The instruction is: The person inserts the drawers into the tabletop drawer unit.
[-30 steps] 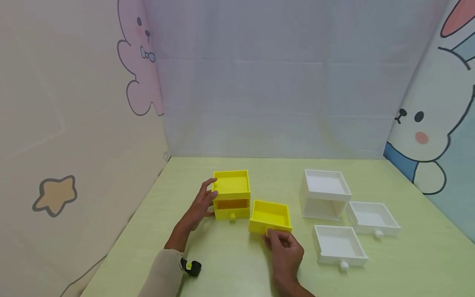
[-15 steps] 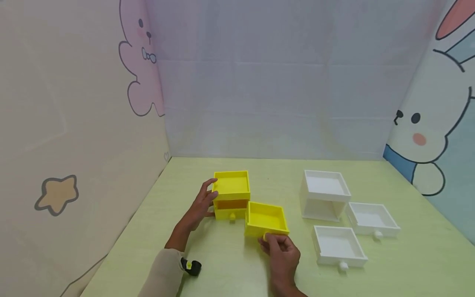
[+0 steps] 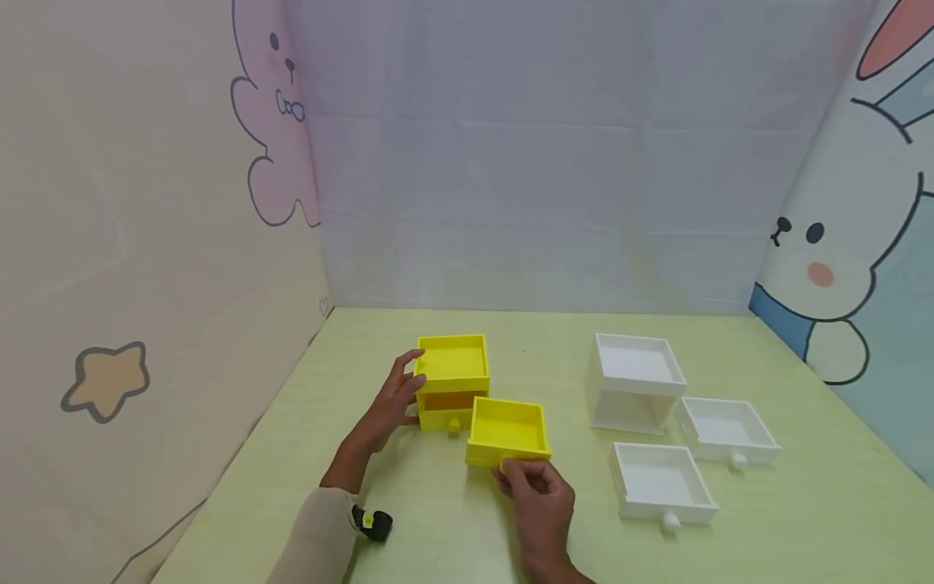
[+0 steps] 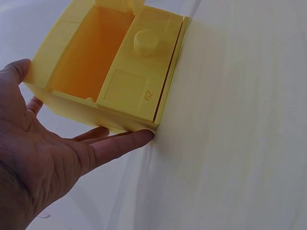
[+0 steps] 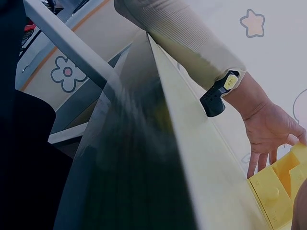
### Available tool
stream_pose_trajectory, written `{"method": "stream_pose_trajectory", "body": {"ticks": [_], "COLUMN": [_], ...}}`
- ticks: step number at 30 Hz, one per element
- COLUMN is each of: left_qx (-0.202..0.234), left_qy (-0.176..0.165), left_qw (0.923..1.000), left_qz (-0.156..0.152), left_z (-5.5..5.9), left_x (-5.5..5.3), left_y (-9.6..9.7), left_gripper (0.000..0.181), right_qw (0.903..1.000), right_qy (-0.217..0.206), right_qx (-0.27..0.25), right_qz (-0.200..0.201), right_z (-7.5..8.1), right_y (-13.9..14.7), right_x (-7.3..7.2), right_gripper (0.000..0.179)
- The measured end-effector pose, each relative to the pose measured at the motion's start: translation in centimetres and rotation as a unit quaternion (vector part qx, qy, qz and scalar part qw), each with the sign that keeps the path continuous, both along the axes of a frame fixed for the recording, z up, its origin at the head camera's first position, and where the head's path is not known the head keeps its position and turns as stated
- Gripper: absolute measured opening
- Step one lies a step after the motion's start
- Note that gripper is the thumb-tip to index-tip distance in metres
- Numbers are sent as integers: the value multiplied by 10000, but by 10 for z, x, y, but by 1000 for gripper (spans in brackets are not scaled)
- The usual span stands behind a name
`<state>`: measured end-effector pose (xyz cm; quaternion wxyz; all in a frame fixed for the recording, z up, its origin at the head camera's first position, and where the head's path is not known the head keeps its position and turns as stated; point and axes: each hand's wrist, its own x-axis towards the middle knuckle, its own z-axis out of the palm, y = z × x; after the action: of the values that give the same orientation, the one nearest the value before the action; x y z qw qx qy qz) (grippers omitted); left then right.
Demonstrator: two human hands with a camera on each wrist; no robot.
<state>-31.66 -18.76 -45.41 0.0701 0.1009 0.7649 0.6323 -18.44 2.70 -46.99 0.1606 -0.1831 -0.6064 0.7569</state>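
Your left hand point(image 3: 387, 410) is spread against the left side of the yellow cabinet point(image 3: 452, 361); best brace it there while squaring the yellow drawer point(image 3: 508, 426), level, to the open upper slot point(image 3: 456, 401). Your right hand point(image 3: 543, 503) pinches the drawer's front, the drawer extending just beyond it toward the cabinet.

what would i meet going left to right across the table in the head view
Left hand, yellow cabinet, loose yellow drawer, white cabinet, farther white drawer. The right hand and nearer white drawer overlap neighbours sideways, so they are left out.
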Motion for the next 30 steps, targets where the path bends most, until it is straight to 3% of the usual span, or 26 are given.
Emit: {"method": "stream_pose_trajectory", "body": {"ticks": [13, 30], "left_qx": [37, -45], "left_qy": [94, 67], "left_qw": [9999, 10000], "left_qz": [-76, 6], "left_z": [0, 4], "left_x": [0, -1], "left_y": [1, 3], "left_gripper": [51, 49], "right_qw": [9997, 9980], "right_qy": [-96, 197], "right_qx": [187, -94], "right_qz": [134, 600], "right_z": [1, -2], "right_y": [0, -18], "right_x": [0, 0], "right_gripper": [13, 16]}}
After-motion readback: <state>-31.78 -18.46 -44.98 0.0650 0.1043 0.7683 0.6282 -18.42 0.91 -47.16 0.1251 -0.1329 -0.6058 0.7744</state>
